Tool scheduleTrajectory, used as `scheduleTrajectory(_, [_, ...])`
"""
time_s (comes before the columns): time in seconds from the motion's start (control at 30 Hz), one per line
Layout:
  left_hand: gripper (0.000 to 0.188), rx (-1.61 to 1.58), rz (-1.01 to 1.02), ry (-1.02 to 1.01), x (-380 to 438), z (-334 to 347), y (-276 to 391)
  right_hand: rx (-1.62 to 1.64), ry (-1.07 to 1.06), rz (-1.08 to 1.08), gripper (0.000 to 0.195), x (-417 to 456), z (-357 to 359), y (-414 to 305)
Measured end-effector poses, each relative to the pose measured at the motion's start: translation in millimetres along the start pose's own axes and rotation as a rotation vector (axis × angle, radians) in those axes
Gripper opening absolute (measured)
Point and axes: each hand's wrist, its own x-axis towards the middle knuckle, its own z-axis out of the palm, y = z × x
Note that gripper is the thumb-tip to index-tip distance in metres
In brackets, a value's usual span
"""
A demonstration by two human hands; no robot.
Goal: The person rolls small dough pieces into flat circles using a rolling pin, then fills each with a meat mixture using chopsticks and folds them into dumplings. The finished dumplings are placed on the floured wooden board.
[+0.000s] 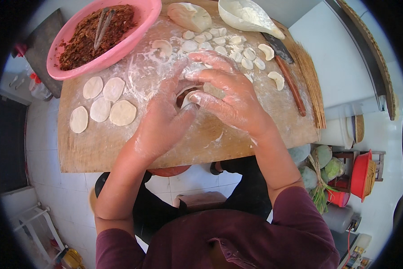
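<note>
Between my floury hands is a partly folded dumpling (187, 97), its dark filling showing through the gap in the dough. My left hand (164, 116) cups it from the left. With thumb and fingers my right hand (230, 92) pinches its dough edge; part of the dumpling is hidden by the fingers. Several flat dough wrappers (100, 109) lie on the wooden board (97, 151) left of my hands. Beyond them, small dough pieces (236, 56) are scattered in flour. Finished-looking dumplings (276, 80) rest at the right, and another dumpling (162, 47) lies behind my left hand.
A pink basin (144, 32) of brown filling holds chopsticks (103, 28) at the far left. At the back are a dough lump (189, 16) and a flour scoop (228, 13). A cleaver (278, 47), a rolling pin (290, 85) and a straw brush (310, 87) line the right side.
</note>
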Motion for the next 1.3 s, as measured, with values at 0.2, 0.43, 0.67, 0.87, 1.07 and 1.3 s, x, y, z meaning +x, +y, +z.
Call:
scheduleTrajectory(0.2, [0.057,0.107,-0.056,-0.004,-0.3,3.2,1.9,0.005,-0.083,0.025,0.014,-3.5,-1.3,6.5])
scheduleTrajectory(0.43, [0.071,0.206,0.031,-0.005,1.0,4.4,2.8,0.065,-0.003,-0.005,0.008,-6.1,4.2,6.8])
scheduleTrajectory(0.67, [0.039,-0.093,-0.150,0.099,3.7,-2.3,8.7,0.107,0.143,0.019,0.021,-6.6,4.5,7.2])
scheduleTrajectory(0.87, [0.035,-0.389,-0.189,0.218,9.2,-7.2,18.3,0.329,0.163,0.456,0.035,-8.8,-3.0,-5.1])
scheduleTrajectory(1.07, [0.036,-0.387,-0.117,0.272,6.8,1.8,15.0,0.368,0.174,0.560,0.032,-10.4,4.0,-16.0])
scheduleTrajectory(1.3, [0.035,-0.265,-0.023,0.288,4.9,9.1,15.9,0.224,0.244,0.389,0.016,-13.2,2.9,-16.0])
